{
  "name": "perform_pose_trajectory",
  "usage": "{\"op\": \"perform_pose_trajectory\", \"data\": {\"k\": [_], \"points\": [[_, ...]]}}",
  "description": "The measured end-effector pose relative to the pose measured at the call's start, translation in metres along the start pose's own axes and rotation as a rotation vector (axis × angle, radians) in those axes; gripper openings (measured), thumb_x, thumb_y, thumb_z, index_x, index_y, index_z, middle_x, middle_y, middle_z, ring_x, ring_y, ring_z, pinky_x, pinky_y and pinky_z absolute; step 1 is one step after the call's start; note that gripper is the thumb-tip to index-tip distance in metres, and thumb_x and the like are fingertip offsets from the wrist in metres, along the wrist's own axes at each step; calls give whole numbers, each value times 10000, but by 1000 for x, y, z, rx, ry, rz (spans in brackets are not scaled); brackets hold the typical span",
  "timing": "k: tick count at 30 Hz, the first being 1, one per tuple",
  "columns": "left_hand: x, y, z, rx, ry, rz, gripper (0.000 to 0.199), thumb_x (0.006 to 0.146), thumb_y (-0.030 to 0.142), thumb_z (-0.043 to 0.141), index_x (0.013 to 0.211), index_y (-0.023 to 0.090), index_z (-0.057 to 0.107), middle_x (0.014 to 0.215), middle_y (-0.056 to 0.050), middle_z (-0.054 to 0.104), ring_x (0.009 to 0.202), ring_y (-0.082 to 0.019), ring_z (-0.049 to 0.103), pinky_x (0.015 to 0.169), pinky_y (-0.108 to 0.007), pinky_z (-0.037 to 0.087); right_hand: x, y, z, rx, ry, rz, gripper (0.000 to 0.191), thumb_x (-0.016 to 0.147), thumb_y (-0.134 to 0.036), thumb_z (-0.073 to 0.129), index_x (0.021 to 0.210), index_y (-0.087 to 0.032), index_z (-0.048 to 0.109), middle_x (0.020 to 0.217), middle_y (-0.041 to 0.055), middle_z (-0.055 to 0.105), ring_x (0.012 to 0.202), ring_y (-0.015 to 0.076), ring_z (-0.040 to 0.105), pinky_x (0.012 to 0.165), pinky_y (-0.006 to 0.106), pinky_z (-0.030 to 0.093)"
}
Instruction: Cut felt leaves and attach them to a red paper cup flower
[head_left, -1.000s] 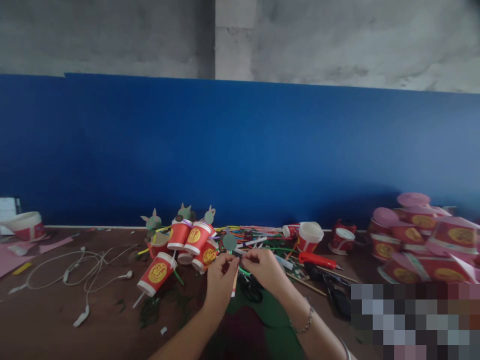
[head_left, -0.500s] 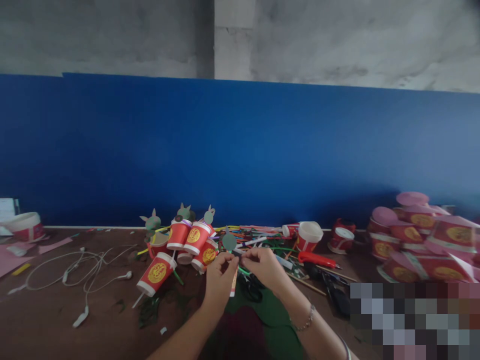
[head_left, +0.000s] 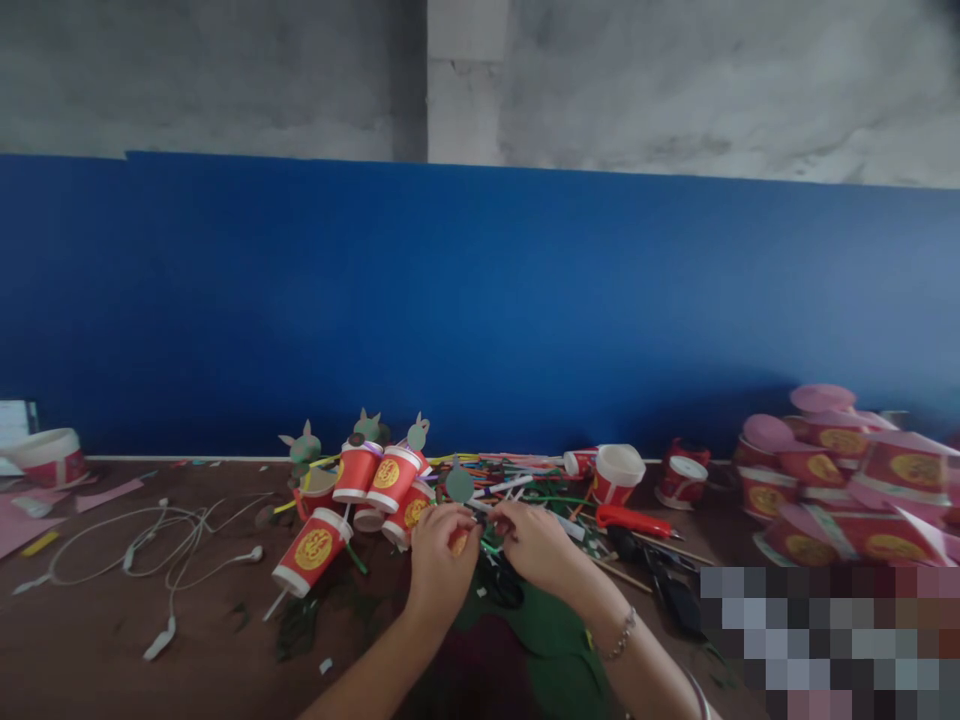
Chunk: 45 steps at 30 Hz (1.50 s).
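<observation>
In the middle of the table, my left hand (head_left: 442, 560) is closed round a red paper cup, mostly hidden by the fingers. A grey-green round paper cutout (head_left: 460, 484) with a pointed top stands just above those fingers. To its right, my right hand (head_left: 532, 540) is closed in a pinch, its fingertips a short gap from the left ones. Anything small between them is too hard to make out. Dark-handled scissors (head_left: 504, 580) lie below the hands, partly on green paper (head_left: 551, 625). Left of my hands, several red cups (head_left: 311, 550) are grouped, some with eared green paper heads (head_left: 304, 447).
Colourful pipe cleaners and sticks (head_left: 517, 468) spread along the back by a blue panel (head_left: 480, 310). A red hot glue gun (head_left: 634, 520) lies to the right, beside white-rimmed cups (head_left: 619, 470). Pink-and-red cup figures (head_left: 847, 460) pile up far right; white earphones (head_left: 176, 540) lie left.
My right fingertips have drawn slightly away from the left ones. The cup in my left hand has tilted or lifted. A small white scrap now shows near the scissors.
</observation>
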<state>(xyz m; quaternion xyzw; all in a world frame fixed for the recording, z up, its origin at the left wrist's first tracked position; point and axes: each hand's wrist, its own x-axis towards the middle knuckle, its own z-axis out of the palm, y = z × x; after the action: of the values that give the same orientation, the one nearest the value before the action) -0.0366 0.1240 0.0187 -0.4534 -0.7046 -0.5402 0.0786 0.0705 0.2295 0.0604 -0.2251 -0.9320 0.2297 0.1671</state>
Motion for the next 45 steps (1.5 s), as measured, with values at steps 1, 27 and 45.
{"op": "perform_pose_trajectory", "data": {"k": [1, 27, 45], "points": [[0, 1, 0, 28, -12, 13, 90, 742, 182, 567, 674, 178, 627, 843, -62, 665, 849, -226, 576, 782, -394, 435, 1, -2, 0, 73, 12, -16, 379, 644, -48, 441, 931, -197, 638, 849, 37, 684, 798, 172, 610, 694, 229, 384], [-11, -1, -2, 279, -236, 313, 402, 733, -19, 375, 997, 211, 572, 902, -48, 585, 884, -211, 501, 877, -415, 340, 29, 44, 19, 561, 360, 310, 176, 679, -323, 524, 712, -163, 591, 552, 6, 619, 469, 142, 527, 422, 221, 364], [-15, 22, -8, 38, -415, 359, 383, 753, -27, 360, 996, 207, 539, 931, -65, 556, 892, -205, 486, 822, -373, 350, 20, 10, 2, 846, 393, 247, 215, 650, -354, 606, 727, -154, 591, 566, -2, 583, 495, 122, 511, 392, 196, 349]]}}
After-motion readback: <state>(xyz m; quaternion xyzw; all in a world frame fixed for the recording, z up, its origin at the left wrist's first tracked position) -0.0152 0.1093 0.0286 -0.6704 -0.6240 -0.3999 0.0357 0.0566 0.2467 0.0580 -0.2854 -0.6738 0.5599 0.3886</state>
